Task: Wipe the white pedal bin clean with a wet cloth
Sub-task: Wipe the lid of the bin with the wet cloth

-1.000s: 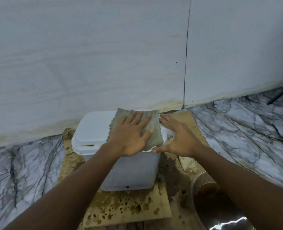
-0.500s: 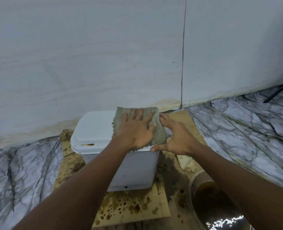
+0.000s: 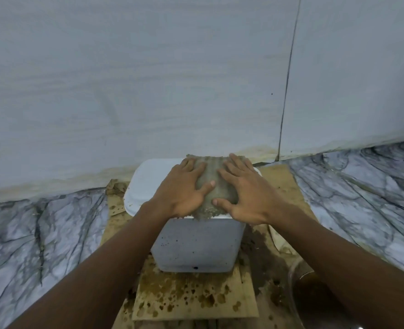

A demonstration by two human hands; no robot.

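The white pedal bin stands on stained cardboard against the wall, its lid down and its front speckled with dark spots. A grey-green wet cloth lies spread over the right part of the lid. My left hand presses flat on the cloth's left side with fingers straight. My right hand lies flat on its right side, thumb pointing inward. The left part of the lid is bare and white.
Brown-stained cardboard covers the marbled floor under and in front of the bin. A round metal vessel of dark water sits at the lower right. The pale wall rises directly behind the bin.
My right hand has moved from the bin's right edge onto the cloth. Both hands now press the cloth, which sits bunched a little narrower on the lid.
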